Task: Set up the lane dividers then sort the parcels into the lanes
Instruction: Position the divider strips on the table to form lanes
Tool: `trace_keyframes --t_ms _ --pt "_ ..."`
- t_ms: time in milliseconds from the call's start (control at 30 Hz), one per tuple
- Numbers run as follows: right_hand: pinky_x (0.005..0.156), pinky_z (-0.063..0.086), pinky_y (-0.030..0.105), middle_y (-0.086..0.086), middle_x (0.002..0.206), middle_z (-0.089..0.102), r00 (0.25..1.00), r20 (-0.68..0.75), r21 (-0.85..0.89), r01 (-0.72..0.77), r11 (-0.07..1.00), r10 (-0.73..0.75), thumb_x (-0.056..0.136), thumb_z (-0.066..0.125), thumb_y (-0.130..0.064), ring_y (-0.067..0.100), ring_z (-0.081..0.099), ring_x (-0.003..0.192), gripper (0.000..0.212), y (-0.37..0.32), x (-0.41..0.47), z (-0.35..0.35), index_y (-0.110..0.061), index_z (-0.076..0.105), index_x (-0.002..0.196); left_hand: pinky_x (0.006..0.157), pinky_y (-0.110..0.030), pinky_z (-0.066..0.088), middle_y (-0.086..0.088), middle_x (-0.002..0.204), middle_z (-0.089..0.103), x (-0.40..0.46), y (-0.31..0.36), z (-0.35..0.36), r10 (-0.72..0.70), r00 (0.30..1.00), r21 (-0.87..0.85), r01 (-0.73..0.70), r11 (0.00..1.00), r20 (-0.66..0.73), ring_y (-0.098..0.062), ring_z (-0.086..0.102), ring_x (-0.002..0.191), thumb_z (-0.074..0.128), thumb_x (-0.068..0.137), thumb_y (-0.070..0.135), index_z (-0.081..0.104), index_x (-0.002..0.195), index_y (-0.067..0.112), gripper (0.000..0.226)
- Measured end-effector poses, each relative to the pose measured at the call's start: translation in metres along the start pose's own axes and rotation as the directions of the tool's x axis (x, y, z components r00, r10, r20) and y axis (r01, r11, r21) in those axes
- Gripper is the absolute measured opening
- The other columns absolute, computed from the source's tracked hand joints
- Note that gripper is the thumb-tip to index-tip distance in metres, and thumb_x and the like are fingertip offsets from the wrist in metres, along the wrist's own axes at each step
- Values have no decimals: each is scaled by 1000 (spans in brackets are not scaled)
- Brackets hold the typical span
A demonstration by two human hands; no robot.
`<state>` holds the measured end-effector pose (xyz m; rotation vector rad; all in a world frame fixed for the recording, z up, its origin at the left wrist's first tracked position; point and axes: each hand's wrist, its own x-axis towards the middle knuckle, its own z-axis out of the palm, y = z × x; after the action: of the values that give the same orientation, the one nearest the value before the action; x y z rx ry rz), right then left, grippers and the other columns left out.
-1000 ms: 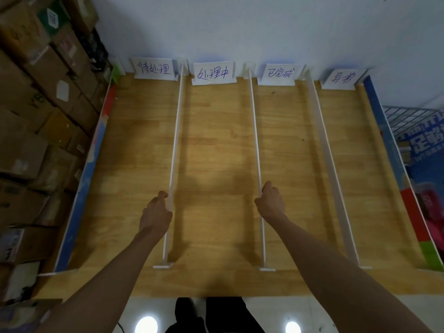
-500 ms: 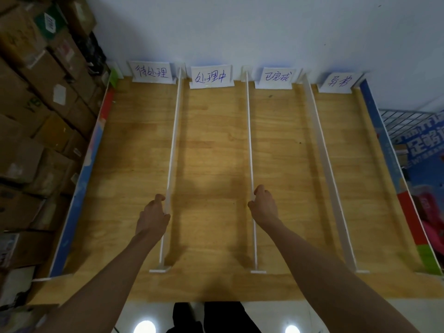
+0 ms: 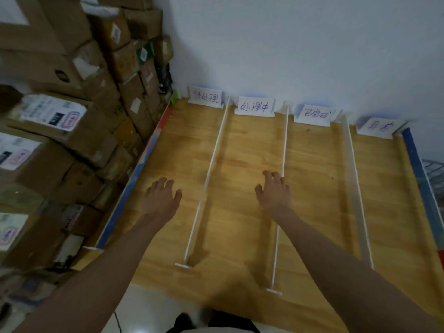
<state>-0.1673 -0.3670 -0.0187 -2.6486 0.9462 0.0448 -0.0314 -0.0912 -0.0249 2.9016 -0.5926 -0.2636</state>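
Both hands, left [image 3: 160, 200] and right [image 3: 274, 191], hover open and empty beside thin upright dividers [image 3: 208, 174] on the board [image 3: 242, 212], where a stray knock could topple one.

A pale wall [image 3: 300, 44] is seen well beyond the hands, bare and bluish. A wire rack [image 3: 433, 169] is glimpsed at the frame's edge, far out past the right hand (only its grid shows). Pale floor tiles [image 3: 153, 311] are seen below the forearms, nearer than the hands, with a dark shoe [image 3: 183, 319] just beside them.
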Motion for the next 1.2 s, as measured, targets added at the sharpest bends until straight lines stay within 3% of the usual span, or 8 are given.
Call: trace_keyframes --t_ms 133,300,433,567,800,900,1033,1200 --pt "104 40 44 8 140 47 993 -9 -7 119 993 -119 98 49 -32 31 44 128 47 -43 7 0 -17 43 143 105 -44 39 -6 145 47 -11 -31 -23 -68 997 26 69 997 -30 -29 45 132 44 101 41 49 141 16 47" --pt "95 44 44 11 133 46 981 102 60 160 985 -166 97 50 -28 32 45 123 44 -99 -2 18 -13 42 138 88 -47 49 -9 128 50 -36 -79 -37 -146 989 24 146 989 -7 -32 54 112 42 102 33 50 132 12 37" --pt "95 45 45 12 132 45 968 198 89 138 986 -154 97 53 -28 32 46 124 46 -130 -18 45 -11 39 137 94 -46 46 -9 138 46 -45 -124 -33 -205 976 21 204 979 69 -31 49 122 41 104 36 42 141 15 43" --pt "90 47 43 13 130 47 960 266 115 58 992 -87 96 55 -28 34 49 124 49 -146 -29 74 -7 36 136 97 -48 44 -11 146 40 -34 -156 -23 -220 960 42 216 976 174 -34 41 131 44 103 34 34 147 14 49" --pt "91 48 46 18 129 48 932 348 105 -142 984 98 95 60 -26 42 55 118 46 -168 -48 107 -4 38 128 98 -48 45 -18 145 41 -2 -193 2 -171 930 91 149 985 326 -37 47 126 43 103 17 33 146 8 45" --pt "94 48 48 18 131 46 913 364 112 -237 965 182 93 59 -14 42 55 119 43 -178 -51 116 -4 36 129 105 -41 41 -16 147 42 10 -199 12 -161 927 89 139 986 338 -32 46 130 40 105 16 31 149 8 45" --pt "92 47 47 20 129 48 902 360 99 -290 952 238 92 52 -2 43 55 118 40 -185 -54 123 -4 35 128 94 -38 46 -15 140 50 20 -202 19 -107 948 117 74 990 301 -29 55 120 42 103 11 29 149 10 48" --pt "89 48 46 20 126 51 892 364 104 -323 940 266 92 51 1 42 57 114 42 -186 -56 125 -4 35 131 91 -39 48 -15 130 57 24 -204 20 -77 948 104 47 994 310 -30 60 112 40 102 6 33 145 10 43"
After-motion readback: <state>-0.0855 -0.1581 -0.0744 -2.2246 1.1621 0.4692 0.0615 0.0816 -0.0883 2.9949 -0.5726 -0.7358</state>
